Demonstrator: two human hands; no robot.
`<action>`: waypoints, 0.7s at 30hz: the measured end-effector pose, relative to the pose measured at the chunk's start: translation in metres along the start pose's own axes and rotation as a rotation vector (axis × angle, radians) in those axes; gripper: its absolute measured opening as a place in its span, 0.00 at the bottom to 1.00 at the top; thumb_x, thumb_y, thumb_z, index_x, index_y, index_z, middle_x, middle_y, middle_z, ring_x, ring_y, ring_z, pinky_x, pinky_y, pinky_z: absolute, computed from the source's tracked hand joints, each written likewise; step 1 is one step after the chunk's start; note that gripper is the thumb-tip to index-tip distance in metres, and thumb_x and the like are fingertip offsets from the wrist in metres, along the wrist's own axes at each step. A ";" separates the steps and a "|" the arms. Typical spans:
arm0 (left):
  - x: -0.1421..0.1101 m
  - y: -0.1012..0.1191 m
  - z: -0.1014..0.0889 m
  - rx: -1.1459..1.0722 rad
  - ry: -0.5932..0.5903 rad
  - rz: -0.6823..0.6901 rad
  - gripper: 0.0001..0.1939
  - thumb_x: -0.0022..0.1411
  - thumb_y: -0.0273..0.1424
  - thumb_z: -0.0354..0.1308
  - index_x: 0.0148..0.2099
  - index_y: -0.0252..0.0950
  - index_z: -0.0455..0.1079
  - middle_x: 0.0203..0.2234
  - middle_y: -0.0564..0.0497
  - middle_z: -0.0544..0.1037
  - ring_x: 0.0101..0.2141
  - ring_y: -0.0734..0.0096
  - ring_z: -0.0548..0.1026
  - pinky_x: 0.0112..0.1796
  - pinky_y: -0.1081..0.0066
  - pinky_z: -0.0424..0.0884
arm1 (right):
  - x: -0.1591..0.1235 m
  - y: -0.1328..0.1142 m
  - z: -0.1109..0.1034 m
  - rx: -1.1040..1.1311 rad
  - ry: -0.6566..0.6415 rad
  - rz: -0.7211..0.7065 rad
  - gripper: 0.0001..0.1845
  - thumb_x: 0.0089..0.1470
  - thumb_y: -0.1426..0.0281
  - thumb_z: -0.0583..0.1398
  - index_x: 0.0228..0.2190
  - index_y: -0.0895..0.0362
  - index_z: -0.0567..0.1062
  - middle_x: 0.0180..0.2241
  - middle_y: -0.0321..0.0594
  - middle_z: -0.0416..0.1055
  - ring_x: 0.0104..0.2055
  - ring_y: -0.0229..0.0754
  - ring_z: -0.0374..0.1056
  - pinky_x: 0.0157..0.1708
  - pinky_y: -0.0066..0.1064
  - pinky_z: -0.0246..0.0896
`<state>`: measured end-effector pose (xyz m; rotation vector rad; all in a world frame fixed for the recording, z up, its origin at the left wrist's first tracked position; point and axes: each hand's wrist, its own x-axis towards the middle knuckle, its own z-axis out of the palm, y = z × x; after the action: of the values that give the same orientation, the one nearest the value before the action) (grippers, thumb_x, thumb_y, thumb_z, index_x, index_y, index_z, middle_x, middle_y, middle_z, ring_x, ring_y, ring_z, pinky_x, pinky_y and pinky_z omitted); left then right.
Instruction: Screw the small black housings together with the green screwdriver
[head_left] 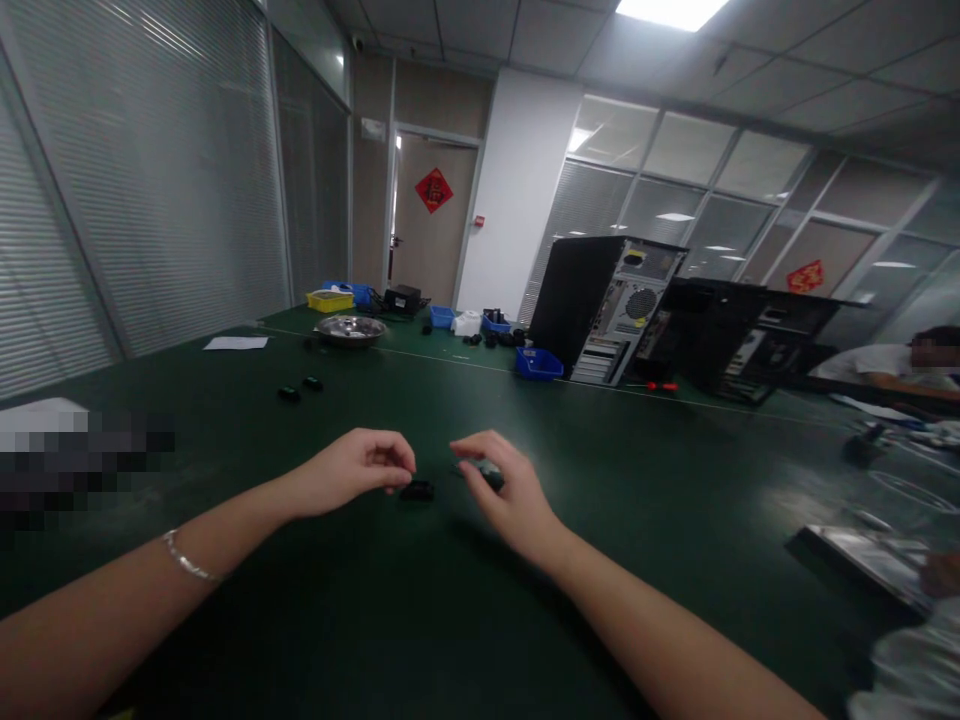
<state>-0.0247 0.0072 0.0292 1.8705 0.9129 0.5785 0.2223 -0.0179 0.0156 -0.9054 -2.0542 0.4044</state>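
My left hand (369, 462), with a silver bracelet on its wrist, is over the dark green table. Its fingers are curled in and the thumb tip meets them in a pinch. Whatever is in that pinch is hidden or too small to name. A small black part (418, 491) lies right beside its fingertips; I cannot tell if they touch it. To the right, my right hand (510, 490) is raised with thumb and index finger apart and nothing plainly between the tips. Partly hidden behind this hand is a small dark piece (491, 474).
Two small black parts (289, 394) lie at the left. Further back are a metal bowl (350, 331), a yellow bin (330, 301), a blue bin (538, 364) and upright computer cases (577, 305). A red-handled screwdriver (662, 386) lies beside them. People sit at the right, near a metal tray (866, 560).
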 end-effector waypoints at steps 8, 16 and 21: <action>0.004 0.002 0.021 -0.315 -0.028 0.076 0.16 0.56 0.27 0.63 0.44 0.35 0.61 0.36 0.51 0.74 0.38 0.69 0.75 0.41 0.65 0.72 | -0.001 -0.024 0.018 0.145 -0.046 0.006 0.11 0.59 0.77 0.60 0.41 0.53 0.78 0.39 0.40 0.72 0.41 0.40 0.70 0.43 0.31 0.67; 0.009 0.001 0.023 -0.246 0.084 0.082 0.15 0.58 0.31 0.62 0.45 0.34 0.62 0.36 0.50 0.73 0.38 0.67 0.75 0.40 0.66 0.72 | -0.003 -0.012 0.021 0.200 -0.059 0.104 0.13 0.58 0.77 0.59 0.42 0.54 0.77 0.36 0.38 0.70 0.37 0.39 0.69 0.38 0.31 0.67; 0.007 -0.005 0.025 0.384 0.163 0.116 0.15 0.64 0.42 0.56 0.46 0.36 0.69 0.34 0.51 0.71 0.33 0.67 0.70 0.33 0.69 0.66 | 0.000 0.001 0.020 0.369 0.024 0.219 0.13 0.56 0.75 0.57 0.42 0.55 0.77 0.35 0.38 0.67 0.30 0.36 0.67 0.29 0.29 0.65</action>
<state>-0.0046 0.0007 0.0138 2.2573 1.0863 0.6698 0.2065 -0.0170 0.0031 -0.9002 -1.7823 0.8551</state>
